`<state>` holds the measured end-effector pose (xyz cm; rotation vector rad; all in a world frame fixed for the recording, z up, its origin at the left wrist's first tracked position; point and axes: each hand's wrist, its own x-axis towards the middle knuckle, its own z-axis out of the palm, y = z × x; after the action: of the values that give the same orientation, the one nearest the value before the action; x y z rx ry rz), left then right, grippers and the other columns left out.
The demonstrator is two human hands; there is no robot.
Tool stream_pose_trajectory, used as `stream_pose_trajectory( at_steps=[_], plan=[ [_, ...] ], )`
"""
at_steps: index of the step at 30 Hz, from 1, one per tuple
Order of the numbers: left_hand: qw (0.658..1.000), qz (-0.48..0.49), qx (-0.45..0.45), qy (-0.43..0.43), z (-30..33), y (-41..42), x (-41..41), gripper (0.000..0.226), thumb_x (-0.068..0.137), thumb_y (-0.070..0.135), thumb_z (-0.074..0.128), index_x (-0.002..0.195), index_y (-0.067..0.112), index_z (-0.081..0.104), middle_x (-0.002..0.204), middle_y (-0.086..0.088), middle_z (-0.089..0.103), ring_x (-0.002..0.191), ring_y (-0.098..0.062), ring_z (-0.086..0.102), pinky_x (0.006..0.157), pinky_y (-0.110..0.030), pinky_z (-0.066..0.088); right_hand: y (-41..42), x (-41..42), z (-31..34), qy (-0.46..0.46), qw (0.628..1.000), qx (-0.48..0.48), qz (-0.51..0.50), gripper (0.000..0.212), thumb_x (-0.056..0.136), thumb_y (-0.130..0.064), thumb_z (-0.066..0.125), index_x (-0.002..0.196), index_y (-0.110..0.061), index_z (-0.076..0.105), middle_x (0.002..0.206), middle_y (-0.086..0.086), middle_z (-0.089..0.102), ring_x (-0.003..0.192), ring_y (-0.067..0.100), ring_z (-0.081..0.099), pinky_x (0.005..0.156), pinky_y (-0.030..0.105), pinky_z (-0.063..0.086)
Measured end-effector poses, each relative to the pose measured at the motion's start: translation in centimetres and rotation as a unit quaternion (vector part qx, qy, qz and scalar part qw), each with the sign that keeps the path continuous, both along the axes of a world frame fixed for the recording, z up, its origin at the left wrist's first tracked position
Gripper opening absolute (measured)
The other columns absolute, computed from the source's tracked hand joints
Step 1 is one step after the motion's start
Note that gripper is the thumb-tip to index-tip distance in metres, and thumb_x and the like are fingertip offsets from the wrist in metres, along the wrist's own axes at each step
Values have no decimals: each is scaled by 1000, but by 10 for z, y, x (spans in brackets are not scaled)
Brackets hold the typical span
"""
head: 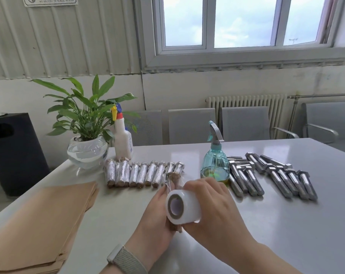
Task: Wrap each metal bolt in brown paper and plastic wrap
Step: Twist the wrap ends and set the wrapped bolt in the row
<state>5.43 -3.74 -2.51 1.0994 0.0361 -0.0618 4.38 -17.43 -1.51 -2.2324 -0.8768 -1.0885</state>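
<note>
The left hand (157,212) holds the paper-wrapped bolt (172,179) above the tabletop (266,224), its grip curled around it; the right hand (213,210) clasps the plastic wrap roll (182,206); keep the film tight and overlap each turn.

Tabletop (246,234): grey, glossy; items I see resting on it.
Near left: stack of brown paper sheets (48,218). Far left: glass plant bowl (87,153), white spray bottle (123,141). Centre: row of wrapped bolts (142,174). Right: teal spray bottle (215,163), bare metal bolts (270,175).
</note>
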Motion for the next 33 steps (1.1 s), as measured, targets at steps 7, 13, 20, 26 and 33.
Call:
stream_pose_trajectory(
  at_steps=[7, 13, 20, 26, 33],
  plan=[
    [974, -83, -183, 103, 6, 8, 1, 36, 91, 37, 55, 102, 3, 60, 83, -15, 58, 78, -25, 58, 76, -36, 47, 6, 4, -14, -68, 997, -18, 6, 38, 78, -41, 67, 105, -18, 51, 97, -5, 63, 88, 15, 58, 78, 31, 41],
    [968, -85, -232, 51, 5, 19, 3, 45, 84, 45, 47, 105, 6, 55, 80, -12, 48, 76, -25, 48, 75, -36, 39, 13, 1, -23, -66, 994, -79, 34, 28, 88, -38, 61, 108, -21, 54, 104, -3, 54, 88, 20, 57, 73, 31, 45],
    [963, -70, -223, 136, 3, 16, 5, 51, 68, 55, 79, 59, 16, 49, 64, 3, 31, 59, -14, 34, 60, -28, 33, 16, -1, -23, -117, 986, -121, 23, 27, 81, -22, 66, 105, -20, 54, 100, -3, 62, 85, 22, 60, 74, 35, 47],
    [957, -44, -227, 174, 6, 13, 5, 49, 66, 58, 77, 71, 13, 58, 71, -3, 50, 63, -18, 49, 64, -31, 45, 13, -1, -23, -133, 981, -144, -5, 15, 83, -13, 71, 97, -16, 69, 93, 0, 65, 80, 24, 61, 70, 37, 50],
    [954, -97, -246, 141, 10, 16, 4, 62, 82, 60, 62, 104, 3, 71, 106, -15, 67, 97, -27, 63, 91, -38, 49, 12, 3, -26, -136, 982, -133, 8, 34, 76, -10, 74, 105, -16, 58, 94, 0, 63, 81, 26, 60, 72, 37, 48]
  ],
)
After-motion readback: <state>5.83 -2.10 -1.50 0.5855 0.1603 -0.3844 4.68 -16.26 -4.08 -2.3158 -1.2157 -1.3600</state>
